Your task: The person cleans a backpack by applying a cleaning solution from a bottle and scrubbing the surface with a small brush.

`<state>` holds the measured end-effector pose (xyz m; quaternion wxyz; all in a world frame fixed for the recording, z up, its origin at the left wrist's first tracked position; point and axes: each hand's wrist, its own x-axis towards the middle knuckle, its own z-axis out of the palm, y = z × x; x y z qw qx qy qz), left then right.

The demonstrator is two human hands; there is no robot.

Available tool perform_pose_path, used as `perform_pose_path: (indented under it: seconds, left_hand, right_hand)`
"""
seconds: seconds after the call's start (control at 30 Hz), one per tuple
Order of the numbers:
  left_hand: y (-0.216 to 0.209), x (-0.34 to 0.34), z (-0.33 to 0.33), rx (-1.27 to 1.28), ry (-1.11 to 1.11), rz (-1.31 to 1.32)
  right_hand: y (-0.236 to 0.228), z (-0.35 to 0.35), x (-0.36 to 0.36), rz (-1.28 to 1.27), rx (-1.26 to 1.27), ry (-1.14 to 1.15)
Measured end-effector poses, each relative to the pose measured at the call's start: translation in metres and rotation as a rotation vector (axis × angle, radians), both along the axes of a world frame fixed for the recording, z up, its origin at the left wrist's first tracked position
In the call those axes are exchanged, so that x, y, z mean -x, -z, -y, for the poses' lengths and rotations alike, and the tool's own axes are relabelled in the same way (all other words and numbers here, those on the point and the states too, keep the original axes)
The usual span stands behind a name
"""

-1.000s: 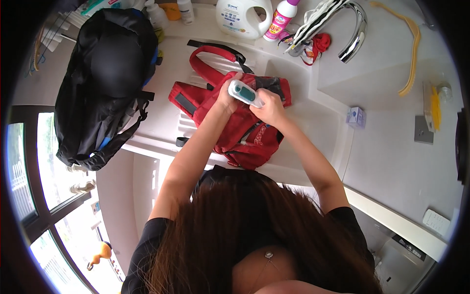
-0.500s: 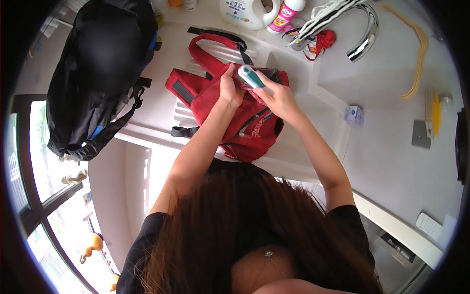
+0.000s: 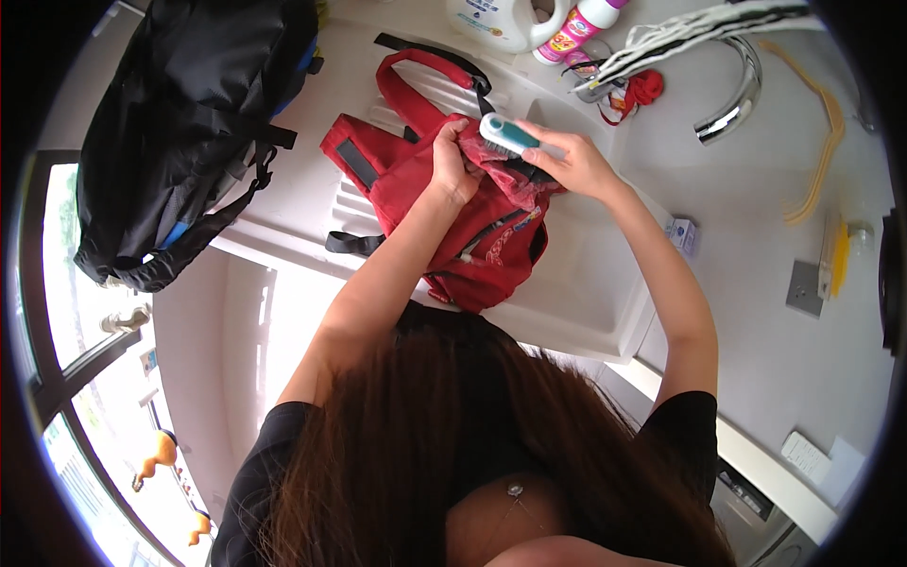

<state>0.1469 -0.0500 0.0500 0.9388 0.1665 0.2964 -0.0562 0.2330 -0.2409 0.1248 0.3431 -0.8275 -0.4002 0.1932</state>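
Note:
A red backpack (image 3: 416,208) with black straps lies over the ribbed washboard side of a white laundry sink (image 3: 605,293). My left hand (image 3: 454,163) is closed on the fabric near its top, bunching it up. In my right hand (image 3: 576,163) is a scrub brush (image 3: 508,135) with a white and teal handle. Its dark bristles face down against or just over the wet-looking red fabric by my left hand; whether they touch is hard to tell.
A large black backpack (image 3: 189,132) stands at the left. Behind the sink are a white detergent jug (image 3: 496,24), a pink and white bottle (image 3: 576,33) and a curved chrome faucet (image 3: 737,99). A small box (image 3: 682,234) sits by the right rim.
My right hand has moved to the right with the brush, which lies flatter, and more of the bunched fabric shows. My left hand keeps its grip on the backpack. The head view has shifted slightly.

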Motion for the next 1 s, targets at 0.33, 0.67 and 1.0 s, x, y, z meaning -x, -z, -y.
perform_pose_path:
  seconds: [0.33, 0.67, 1.0]
  left_hand:
    - [0.043, 0.007, -0.006, 0.190, -0.082, 0.038]
    - [0.039, 0.007, -0.020, 0.385, -0.080, 0.118]
    - [0.028, 0.003, -0.014, 0.152, 0.069, 0.114]
  right_hand:
    - [0.019, -0.081, 0.009, 0.217, 0.068, -0.235]
    - [0.005, -0.075, 0.006, 0.378, 0.070, -0.239]
    - [0.001, 0.035, -0.028, 0.355, 0.362, -0.047]
